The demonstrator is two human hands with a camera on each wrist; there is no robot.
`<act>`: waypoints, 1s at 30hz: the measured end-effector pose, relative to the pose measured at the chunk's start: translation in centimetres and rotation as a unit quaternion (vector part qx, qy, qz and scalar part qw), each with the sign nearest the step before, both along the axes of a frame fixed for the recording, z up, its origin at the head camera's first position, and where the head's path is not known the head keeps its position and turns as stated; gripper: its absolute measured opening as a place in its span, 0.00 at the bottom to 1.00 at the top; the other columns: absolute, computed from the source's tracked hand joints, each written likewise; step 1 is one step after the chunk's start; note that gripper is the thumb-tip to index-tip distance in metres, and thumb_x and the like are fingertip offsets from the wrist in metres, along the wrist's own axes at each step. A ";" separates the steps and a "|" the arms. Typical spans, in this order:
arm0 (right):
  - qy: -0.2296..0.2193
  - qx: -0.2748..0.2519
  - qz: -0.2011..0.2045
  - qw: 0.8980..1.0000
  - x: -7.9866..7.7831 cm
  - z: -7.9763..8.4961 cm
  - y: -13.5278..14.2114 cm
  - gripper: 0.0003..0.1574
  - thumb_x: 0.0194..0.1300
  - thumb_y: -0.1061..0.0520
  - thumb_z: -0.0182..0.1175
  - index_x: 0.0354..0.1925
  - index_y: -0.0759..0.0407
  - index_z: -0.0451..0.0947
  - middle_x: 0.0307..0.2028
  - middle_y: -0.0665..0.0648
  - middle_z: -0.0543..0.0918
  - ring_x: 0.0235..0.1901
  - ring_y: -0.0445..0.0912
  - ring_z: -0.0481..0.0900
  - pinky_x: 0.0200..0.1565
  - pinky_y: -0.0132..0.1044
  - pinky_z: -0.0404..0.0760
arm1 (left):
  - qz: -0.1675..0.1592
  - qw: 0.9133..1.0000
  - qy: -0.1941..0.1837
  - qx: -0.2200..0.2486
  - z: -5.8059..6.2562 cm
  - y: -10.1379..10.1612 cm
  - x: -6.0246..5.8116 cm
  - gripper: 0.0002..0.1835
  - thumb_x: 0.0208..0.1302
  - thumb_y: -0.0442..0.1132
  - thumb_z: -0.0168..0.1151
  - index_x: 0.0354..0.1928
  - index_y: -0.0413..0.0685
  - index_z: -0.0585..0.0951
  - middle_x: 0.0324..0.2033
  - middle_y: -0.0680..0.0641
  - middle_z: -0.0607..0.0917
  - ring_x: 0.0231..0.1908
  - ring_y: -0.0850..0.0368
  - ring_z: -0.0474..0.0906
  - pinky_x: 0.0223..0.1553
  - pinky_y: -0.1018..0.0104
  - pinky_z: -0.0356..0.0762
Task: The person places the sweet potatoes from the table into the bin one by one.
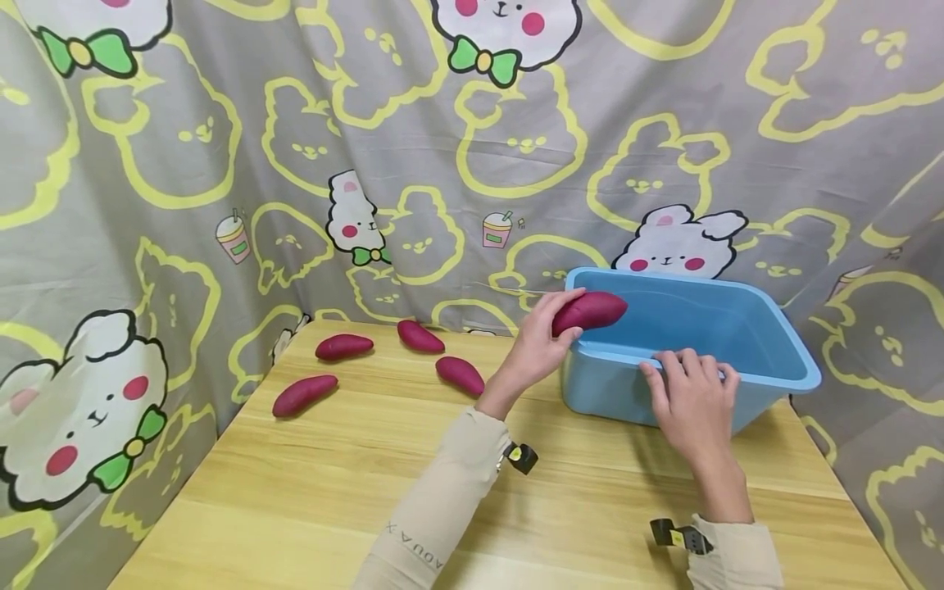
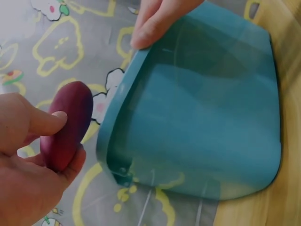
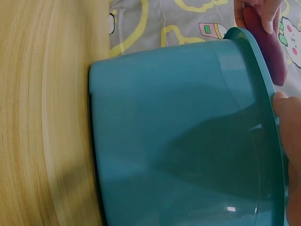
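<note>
My left hand (image 1: 542, 340) holds a purple-red sweet potato (image 1: 596, 310) between thumb and fingers, over the near left corner of a blue plastic bin (image 1: 634, 390). In the left wrist view, the thumb lies across the sweet potato (image 2: 70, 125), with fingers behind and below it. My right hand (image 1: 693, 401) grips the bin's near rim, fingers hooked over it and thumb on the outer side. Part of that thumb shows against the rim in the right wrist view, beside the bin's wall (image 3: 178, 122). Much of the bin's floor is hidden behind its near wall.
Several more sweet potatoes lie on the wooden table's left half, among them one at the front left (image 1: 306, 396) and one nearest my left forearm (image 1: 460, 374). A grey patterned curtain (image 1: 413, 156) hangs close behind the table and along both sides.
</note>
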State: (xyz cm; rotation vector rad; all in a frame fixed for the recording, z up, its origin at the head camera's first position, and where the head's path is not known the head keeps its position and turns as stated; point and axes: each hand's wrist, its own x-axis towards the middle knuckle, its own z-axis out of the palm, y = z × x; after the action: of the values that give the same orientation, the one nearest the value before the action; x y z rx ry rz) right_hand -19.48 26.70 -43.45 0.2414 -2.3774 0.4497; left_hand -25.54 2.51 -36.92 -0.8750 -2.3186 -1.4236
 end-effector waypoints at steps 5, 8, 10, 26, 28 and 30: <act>0.000 0.001 -0.002 1.000 0.1 0.0 0.0 0.20 0.75 0.47 0.59 0.49 0.63 0.80 0.45 0.68 0.78 0.50 0.65 0.69 0.60 0.70 0.54 | 0.009 1.000 -0.011 0.006 -0.2 0.8 -0.1 0.30 0.68 0.32 0.68 0.71 0.47 0.74 0.63 0.43 0.76 0.57 0.50 0.73 0.51 0.70 0.77; -0.001 0.002 -0.002 1.000 0.1 0.0 0.0 0.20 0.75 0.47 0.59 0.49 0.63 0.80 0.45 0.68 0.78 0.50 0.65 0.69 0.60 0.70 0.54 | 0.009 1.000 -0.015 0.005 -0.3 1.1 -0.2 0.29 0.68 0.32 0.67 0.71 0.47 0.74 0.62 0.43 0.77 0.56 0.50 0.74 0.50 0.70 0.77; -0.001 0.002 -0.002 1.000 0.0 0.0 0.1 0.20 0.75 0.47 0.59 0.49 0.63 0.80 0.46 0.68 0.78 0.50 0.65 0.69 0.60 0.70 0.54 | 0.009 1.000 -0.014 -0.002 -0.4 1.3 -0.2 0.29 0.68 0.31 0.66 0.71 0.47 0.75 0.62 0.42 0.77 0.57 0.50 0.74 0.51 0.71 0.77; -0.006 0.004 -0.003 1.000 0.0 0.0 0.0 0.21 0.75 0.46 0.58 0.50 0.63 0.80 0.46 0.68 0.79 0.51 0.66 0.69 0.61 0.70 0.54 | 0.004 0.999 -0.027 -0.037 -0.3 2.6 -0.4 0.22 0.67 0.28 0.66 0.63 0.46 0.81 0.58 0.44 0.78 0.53 0.55 0.76 0.54 0.70 0.78; -0.006 0.003 -0.004 1.000 0.0 0.0 0.0 0.21 0.75 0.46 0.58 0.51 0.64 0.80 0.46 0.68 0.79 0.51 0.66 0.69 0.61 0.70 0.54 | -0.003 0.999 -0.032 -0.027 -0.4 2.8 -0.3 0.21 0.67 0.27 0.66 0.62 0.45 0.82 0.57 0.44 0.78 0.53 0.56 0.77 0.53 0.73 0.78; -0.005 0.003 -0.004 1.000 0.0 0.1 0.0 0.22 0.75 0.46 0.58 0.51 0.64 0.80 0.47 0.68 0.79 0.51 0.66 0.69 0.61 0.70 0.54 | -0.008 0.999 -0.033 -0.021 -0.5 2.9 -0.3 0.21 0.67 0.27 0.66 0.61 0.44 0.82 0.57 0.44 0.79 0.54 0.56 0.77 0.54 0.77 0.76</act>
State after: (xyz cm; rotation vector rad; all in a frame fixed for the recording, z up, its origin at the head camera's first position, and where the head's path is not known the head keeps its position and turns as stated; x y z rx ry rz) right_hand -19.47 26.72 -43.40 0.2332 -2.3888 0.4425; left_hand -25.81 5.41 -37.39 -0.8730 -2.4035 -1.4363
